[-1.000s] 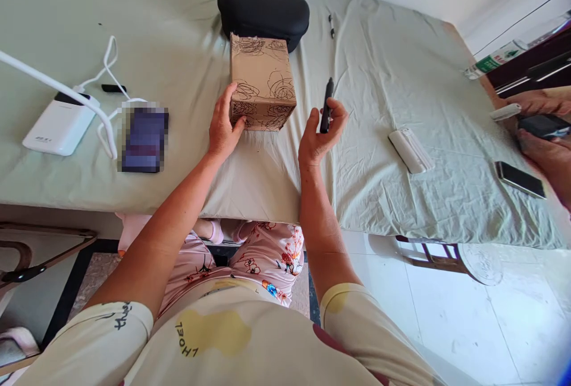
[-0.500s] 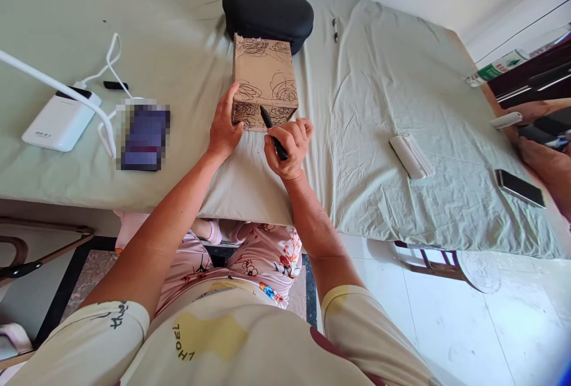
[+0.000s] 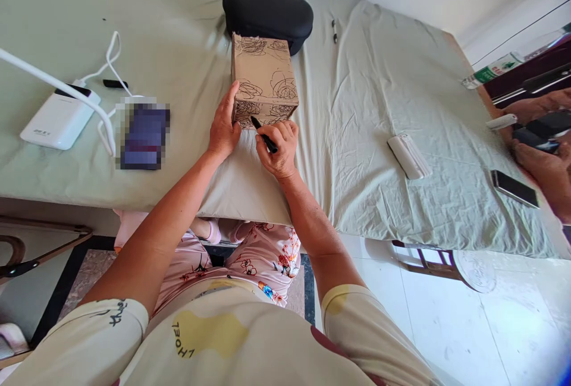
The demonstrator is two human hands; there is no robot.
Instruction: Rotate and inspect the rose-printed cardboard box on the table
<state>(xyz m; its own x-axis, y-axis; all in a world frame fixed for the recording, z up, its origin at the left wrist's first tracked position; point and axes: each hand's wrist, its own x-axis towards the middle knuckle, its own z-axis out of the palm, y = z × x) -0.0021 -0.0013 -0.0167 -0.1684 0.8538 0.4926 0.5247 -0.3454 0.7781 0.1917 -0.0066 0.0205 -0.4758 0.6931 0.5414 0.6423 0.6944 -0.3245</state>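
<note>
A brown cardboard box point(image 3: 263, 68) lies on the cloth, with looping black flower-like scribbles on its top and on the narrow side facing me. My left hand point(image 3: 224, 124) grips its left edge, fingers along the side and thumb near the front lower corner. In my right hand point(image 3: 280, 148) is a black marker pen point(image 3: 266, 141), held in a writing grip. Its tip is at the box's near side, a little left of the middle; whether it touches the cardboard I cannot tell. The lower part of that side is partly hidden by my right hand.
A black zip case point(image 3: 267, 12) stands right behind the box. To the left lie a white power bank point(image 3: 60, 121) with cables and a blurred phone point(image 3: 145, 136). A pen point(image 3: 334, 31), a white case point(image 3: 409, 157) and another person's hands point(image 3: 546, 163) are on the right.
My right hand and the marker have moved left and slightly down across the box's near side. My left hand keeps its hold on the box.
</note>
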